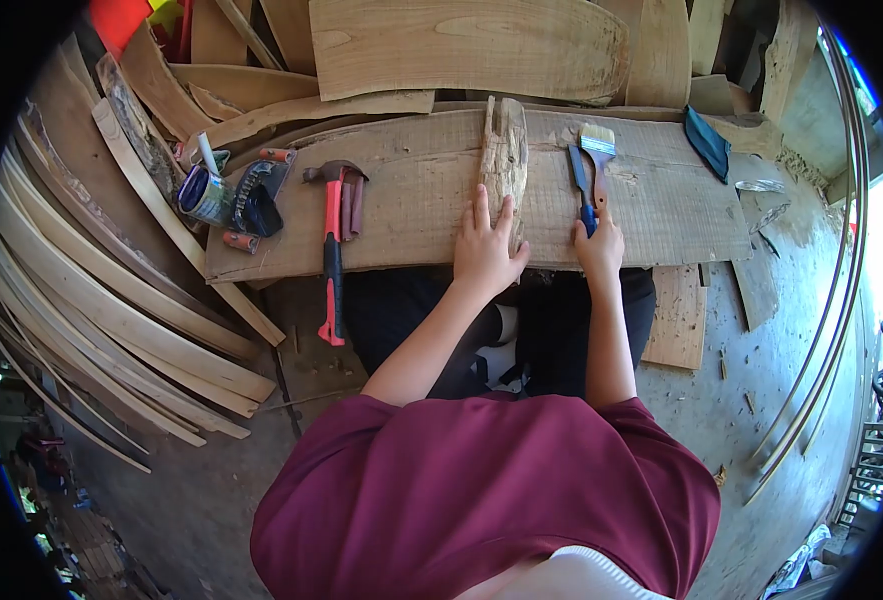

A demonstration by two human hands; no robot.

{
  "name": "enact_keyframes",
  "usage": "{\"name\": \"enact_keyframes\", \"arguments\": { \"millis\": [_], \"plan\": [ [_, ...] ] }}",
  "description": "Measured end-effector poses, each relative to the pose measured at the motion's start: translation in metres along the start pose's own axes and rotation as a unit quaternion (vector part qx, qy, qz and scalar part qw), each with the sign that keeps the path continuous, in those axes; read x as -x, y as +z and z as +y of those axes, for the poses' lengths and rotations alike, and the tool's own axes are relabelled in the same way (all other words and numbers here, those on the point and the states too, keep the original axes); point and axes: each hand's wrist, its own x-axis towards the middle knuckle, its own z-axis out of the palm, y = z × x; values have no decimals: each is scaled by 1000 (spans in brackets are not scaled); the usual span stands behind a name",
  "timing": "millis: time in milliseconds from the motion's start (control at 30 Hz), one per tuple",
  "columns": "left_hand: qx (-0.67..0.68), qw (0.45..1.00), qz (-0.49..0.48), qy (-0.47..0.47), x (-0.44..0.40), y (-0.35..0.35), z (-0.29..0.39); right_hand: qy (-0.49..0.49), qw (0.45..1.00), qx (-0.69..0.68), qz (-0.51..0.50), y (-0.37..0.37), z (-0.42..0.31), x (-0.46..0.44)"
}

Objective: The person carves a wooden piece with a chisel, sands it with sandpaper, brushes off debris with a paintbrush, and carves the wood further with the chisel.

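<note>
My left hand rests on the lower end of a rough, weathered strip of wood, its fingers stretched out and spread. The strip lies lengthwise away from me on a wide plank set across my lap. To the right, my right hand is closed around the blue handle of a chisel, whose blade lies on the plank pointing away. Right beside the chisel is a paintbrush with pale bristles; its wooden handle runs down to my fingers, and I cannot tell whether they grip it too.
A red-and-black claw hammer overhangs the plank's near edge, with brownish sticks beside it. Further left are a black tool and a can. A teal cloth lies right. Curved wood strips and boards surround the plank.
</note>
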Motion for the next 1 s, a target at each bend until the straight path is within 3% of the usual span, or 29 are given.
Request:
{"name": "enact_keyframes", "arguments": {
  "millis": [167, 233, 467, 667, 1000],
  "plan": [
    [1, 1000, 11, 6, 0, 1, 1, -28, 997, -47, 52, -14, -14, 8],
    [3, 1000, 8, 2, 1, 2, 0, -25, 984, -177, 5, -28, -29, 16],
    [38, 999, 1, 13, 1, 2, -4, -89, 970, -225, 28, -12, -54, 53],
    [53, 998, -9, 20, 2, -4, -3, -23, 968, -250, -24, -14, -62, 70],
    [31, 999, -2, 36, 1, 0, -4, 0, 946, -321, -45, -24, -57, 65]
  ]
}}
